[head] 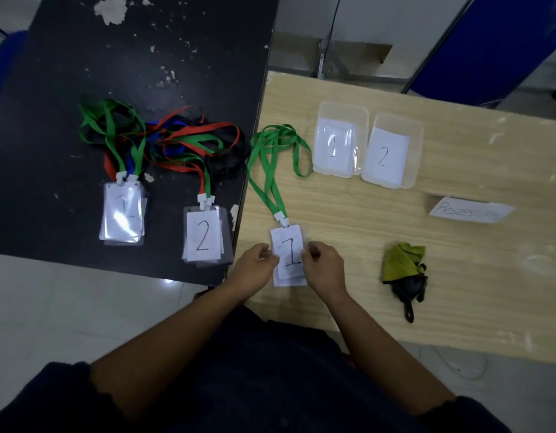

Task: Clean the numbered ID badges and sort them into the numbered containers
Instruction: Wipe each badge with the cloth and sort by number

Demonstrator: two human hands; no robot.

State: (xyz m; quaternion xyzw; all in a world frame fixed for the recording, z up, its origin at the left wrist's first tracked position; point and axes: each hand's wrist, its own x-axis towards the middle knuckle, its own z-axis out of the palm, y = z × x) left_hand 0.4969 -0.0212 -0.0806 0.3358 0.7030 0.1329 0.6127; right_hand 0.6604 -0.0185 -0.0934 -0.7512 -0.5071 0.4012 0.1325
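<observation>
Badge marked 1 [287, 256]: clear sleeve with a white card, number facing up, at the near left edge of the wooden desk [473, 276]. Whether it rests on the surface or is slightly lifted cannot be told.
Left grip [253, 268]: fingers curled, pinching the badge's left edge.
Right grip [325, 267]: fingers curled, pinching the right edge. The badge sits directly between the two.
Green lanyard [270, 157]: clipped to the badge's top, looping away toward the containers.
Container 1 [337, 142] and container 2 [391, 151]: clear tubs, side by side, farther back on the same desk.
Green-and-black cloth [403, 267]: bunched, to the right of the hands.
Handwritten paper label [470, 209]: beyond the cloth.
Black desk [83, 73], to the left: stack of 1 badges [123, 214], stack of 2 badges [205, 234], tangled lanyards [176, 142].
</observation>
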